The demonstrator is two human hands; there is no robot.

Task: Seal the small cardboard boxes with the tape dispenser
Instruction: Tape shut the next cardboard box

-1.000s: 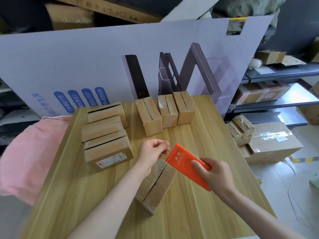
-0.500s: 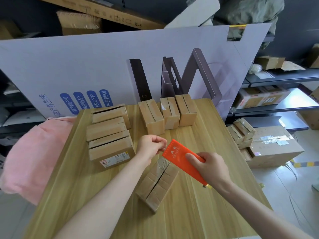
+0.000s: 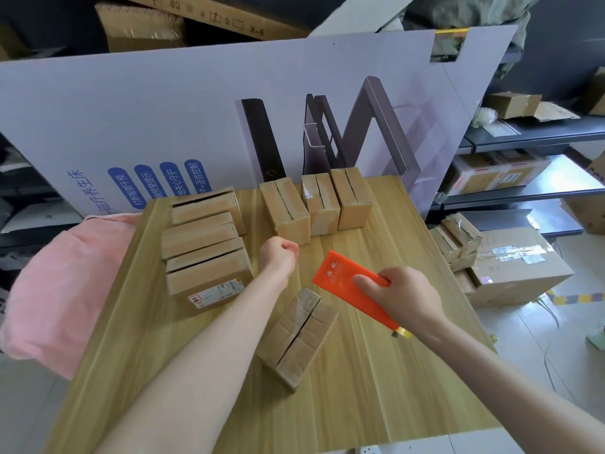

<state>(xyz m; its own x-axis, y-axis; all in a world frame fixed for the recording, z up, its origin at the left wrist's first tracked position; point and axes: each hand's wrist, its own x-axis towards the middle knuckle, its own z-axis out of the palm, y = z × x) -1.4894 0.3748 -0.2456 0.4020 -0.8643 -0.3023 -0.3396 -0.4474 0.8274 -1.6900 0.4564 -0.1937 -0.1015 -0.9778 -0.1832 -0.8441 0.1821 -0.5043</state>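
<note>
Flaps closed, contents hidden — the small box [image 3: 298, 335] lies on the table [image 3: 393, 394] between both arms; right hand [image 3: 404, 298] grips the orange tape dispenser [image 3: 343, 283], left hand [image 3: 278, 257] curled in a fist.

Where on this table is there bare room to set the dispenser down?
Bare wood: the near strip of the table below the loose box, and the right side under the right hand and dispenser. Crowded: left boxes, and three back boxes.

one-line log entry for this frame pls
phase: pre-taping | left hand: fingers curled, nothing visible in it | right hand: grips orange tape dispenser | nearest box: on table, flaps closed, untouched
</note>
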